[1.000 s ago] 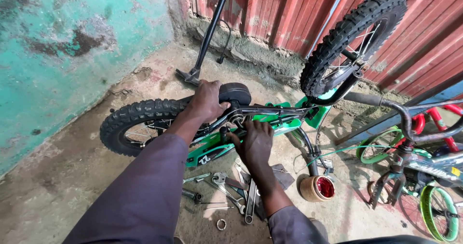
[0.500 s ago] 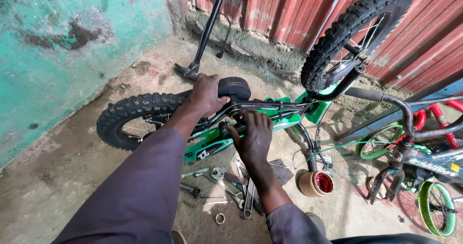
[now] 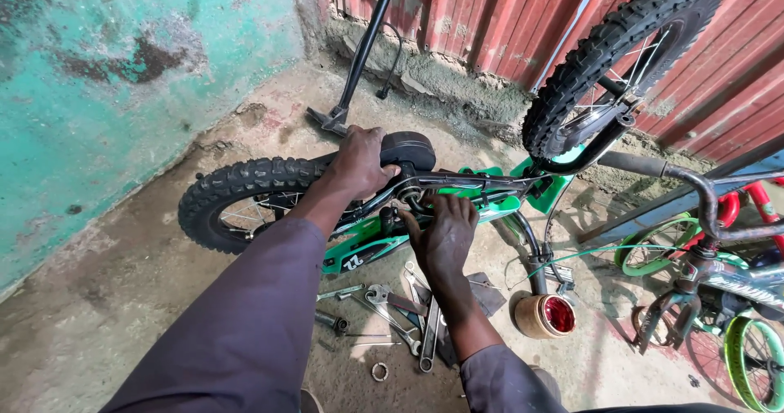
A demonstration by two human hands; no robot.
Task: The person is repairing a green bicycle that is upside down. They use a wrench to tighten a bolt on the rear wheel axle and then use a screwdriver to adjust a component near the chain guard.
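A small green and black bicycle [image 3: 457, 186] lies on its side on the concrete floor. Its rear knobbly tyre [image 3: 237, 186] points left and its front wheel [image 3: 612, 62] stands up at the right. My left hand [image 3: 359, 161] grips the frame just beside the black saddle [image 3: 408, 147]. My right hand [image 3: 445, 232] is curled around a part at the middle of the frame, below the top tube; what its fingers hold is hidden.
Several spanners and small parts [image 3: 392, 311] lie on the floor under the frame, with a round tin of red grease [image 3: 545, 315] to their right. A black floor pump [image 3: 359, 53] leans on the red corrugated wall. Other bicycles [image 3: 719, 258] crowd the right side.
My view has shifted slightly; both hands stay on the frame, the right hand working a little lower at the frame's middle.
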